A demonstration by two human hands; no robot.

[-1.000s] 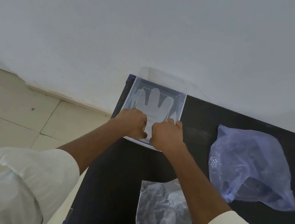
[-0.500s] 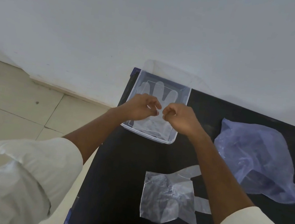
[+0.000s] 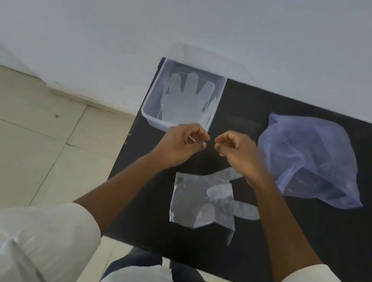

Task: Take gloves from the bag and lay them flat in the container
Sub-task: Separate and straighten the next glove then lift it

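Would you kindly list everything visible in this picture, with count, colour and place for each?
Clear plastic container: one, translucent, table's far left corner.
Transparent plastic glove, flat: at least one, clear, inside the container.
Crumpled transparent gloves: a loose pile, clear, table's near middle.
Thin plastic bag: one, pale purple, table's right.
Black table: one, against the white wall.
Left hand, right hand: fingers curled, apparently empty, above the table, white sleeves.

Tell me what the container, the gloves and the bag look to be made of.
Container: apparently rigid translucent plastic, frosted; the glove inside shows through.
Gloves: thin clear plastic film, likely polyethylene; the loose glove on the table is creased and glossy.
Bag: soft, crumpled bluish-purple translucent film.
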